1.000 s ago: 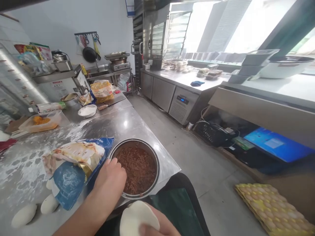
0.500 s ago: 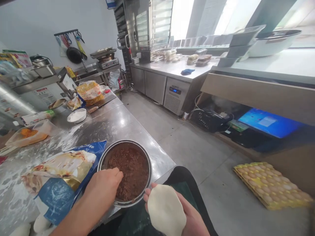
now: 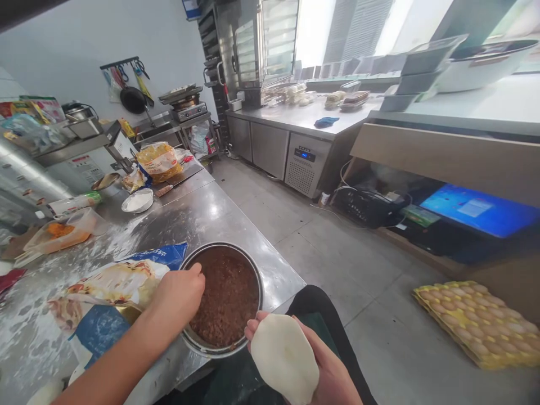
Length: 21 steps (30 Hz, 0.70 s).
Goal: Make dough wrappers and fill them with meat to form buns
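Note:
A round metal bowl [image 3: 260, 304] of dark brown, crumbly filling [image 3: 228, 298] stands at the edge of the steel table. Over its left side is my left hand [image 3: 181, 295], its fingers curled together and pointing into the bowl. Whatever those fingers may hold is hidden from view. A flat, pale disc of dough [image 3: 284, 357] lies across my right hand [image 3: 331, 365], which cups it from below, fingertips showing at its left edge. The dough is just right of the bowl, close to its rim. Behind my left forearm lies a blue and white printed bag [image 3: 105, 287].
Flour covers much of the steel table [image 3: 189, 216]. Farther along it are a dish of white powder [image 3: 138, 201], a yellow bag [image 3: 159, 162] and a plastic tub [image 3: 63, 232] with orange contents. An egg tray [image 3: 476, 323] sits low at the right.
My left hand has lifted slightly and drawn left, toward the bowl's rim. The right hand keeps the dough in nearly the same place. The view has shifted a little.

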Motion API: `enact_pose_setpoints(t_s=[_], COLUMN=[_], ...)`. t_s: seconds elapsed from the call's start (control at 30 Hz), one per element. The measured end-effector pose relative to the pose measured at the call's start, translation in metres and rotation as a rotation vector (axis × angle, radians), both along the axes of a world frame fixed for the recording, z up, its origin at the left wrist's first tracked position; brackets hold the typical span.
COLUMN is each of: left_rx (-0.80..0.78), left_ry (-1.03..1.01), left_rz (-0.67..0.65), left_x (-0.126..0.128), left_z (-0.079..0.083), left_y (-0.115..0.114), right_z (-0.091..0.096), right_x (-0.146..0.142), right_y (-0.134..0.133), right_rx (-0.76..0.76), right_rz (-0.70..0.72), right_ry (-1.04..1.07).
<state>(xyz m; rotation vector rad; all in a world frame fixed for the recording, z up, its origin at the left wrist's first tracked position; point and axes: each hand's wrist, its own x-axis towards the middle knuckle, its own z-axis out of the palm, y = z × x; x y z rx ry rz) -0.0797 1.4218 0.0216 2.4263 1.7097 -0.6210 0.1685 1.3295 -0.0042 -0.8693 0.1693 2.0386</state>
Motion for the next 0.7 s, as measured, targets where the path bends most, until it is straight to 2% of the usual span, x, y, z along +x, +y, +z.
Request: enact_pose_setpoints(t_s=[0.07, 0.13, 0.23, 0.37, 0.47, 0.6, 0.7], left_rx=[-0.092, -0.118, -0.030, 0.116, 0.009, -0.151, -0.078], left_ry=[-0.132, -0.229, -0.127, 0.050, -0.060, -0.297, -0.249], left_rz=[-0.027, -0.057, -0.010, 0.037, -0.050, -0.136, -0.092], left_x=[-0.003, -0.008, -0.009, 0.003, 0.011, 0.004, -0.002], left_z=[0.004, 0.013, 0.020, 0.005, -0.003, 0.016, 0.025], left_y=[-0.012, -0.022, -0.018, 0.008, 0.009, -0.011, -0.007], right_z=[0.000, 0.000, 0.001, 0.003, 0.006, 0.008, 0.007], right_x=[0.000, 0.000, 0.000, 0.000, -0.001, -0.003, -0.005], right_y=[-0.001, -0.001, -0.003, -0.003, -0.001, -0.002, -0.004], right_rx=[0.008, 0.011, 0.002, -0.019, -0.052, -0.045, -0.013], right_rz=[-0.006, -0.009, -0.010, 0.003, 0.006, -0.012, -0.016], right_ry=[0.021, 0.031, 0.027, 0.022, 0.026, 0.038, 0.050])
